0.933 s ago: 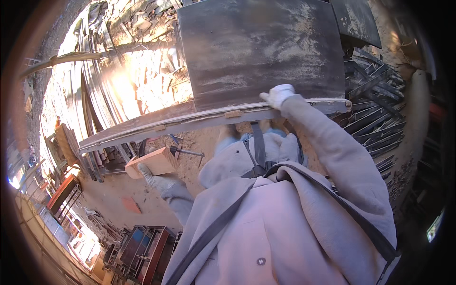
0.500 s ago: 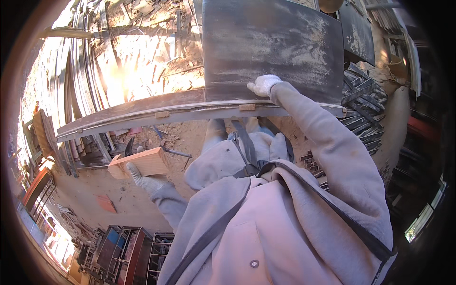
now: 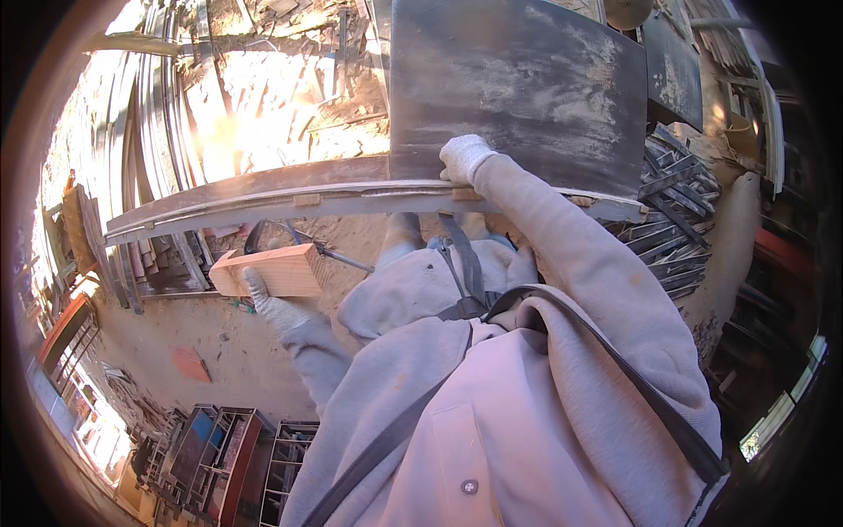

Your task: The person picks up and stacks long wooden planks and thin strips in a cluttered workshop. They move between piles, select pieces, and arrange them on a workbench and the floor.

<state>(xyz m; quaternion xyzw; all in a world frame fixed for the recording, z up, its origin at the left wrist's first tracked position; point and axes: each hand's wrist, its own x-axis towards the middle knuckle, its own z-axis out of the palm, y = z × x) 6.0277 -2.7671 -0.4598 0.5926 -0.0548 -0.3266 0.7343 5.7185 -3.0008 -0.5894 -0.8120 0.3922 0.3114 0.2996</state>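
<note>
My left hand (image 3: pixel 263 290), in a pale knit glove, is closed around a short wooden block (image 3: pixel 277 270) with a cut at its far left end. The block is off the ground, to the left of my body. Over the near edge of a dark, dusty work table (image 3: pixel 527 97), my right hand (image 3: pixel 465 160) is closed in a white glove. Its fingers are curled, and whatever they hold, if anything, is hidden. Just below that hand, a small wooden piece (image 3: pixel 467 193) sits on the long rail (image 3: pixel 351 198) along the table's front.
Long strips (image 3: pixel 145 114) and scattered offcuts lie at the far left. Stacked dark strips (image 3: pixel 676 184) are right of the table. A metal-framed rack (image 3: pixel 224 465) stands at the lower left, and a reddish flat piece (image 3: pixel 190 364) lies on the ground.
My right hand has moved slightly left along the table's near edge, and its fingers have curled in. My left hand and the wooden block have risen slightly in the view.
</note>
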